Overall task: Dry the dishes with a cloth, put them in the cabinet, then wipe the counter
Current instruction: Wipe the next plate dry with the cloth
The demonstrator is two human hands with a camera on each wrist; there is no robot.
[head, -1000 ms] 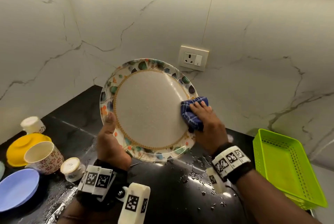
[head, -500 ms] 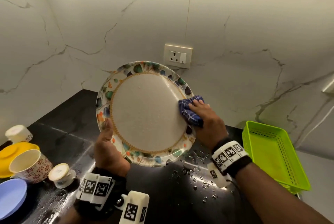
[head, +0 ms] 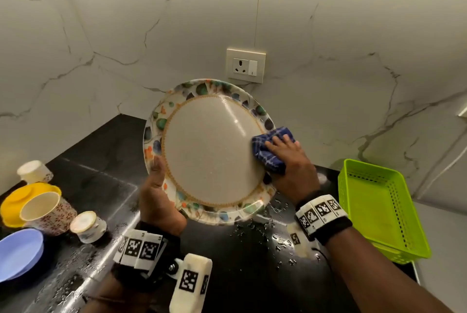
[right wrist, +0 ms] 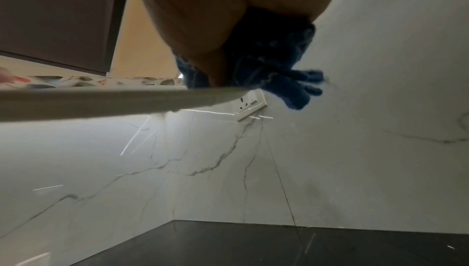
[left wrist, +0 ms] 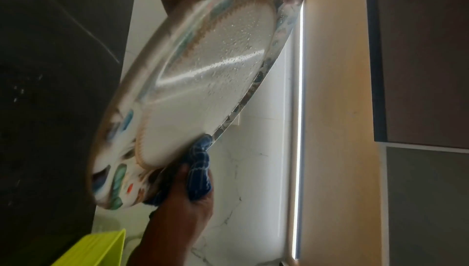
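The right hand is pinching a bunched blue checked cloth against the right rim of the patterned plate, fingers lying over the top of the cloth and thumb tucked behind the rim, as the right wrist view is suggesting. So the grip is closed round the cloth, with the cloth sandwiching the plate's edge.

The left hand is gripping the plate at its lower left rim, thumb lying up along the decorated border and the other fingers hidden behind. The plate is being held up in the air above the black table, tilted with its face toward the person.

From the cloth, the unwiped face is lying to the left, toward the left hand: the left wrist view is showing fine droplets beading across the pale centre. The coming stroke is likely calling for the cloth to sweep leftward across the face, with the right hand being the one already on it.

On the table, at the left, cups and bowls are waiting; a green basket is sitting to the right.
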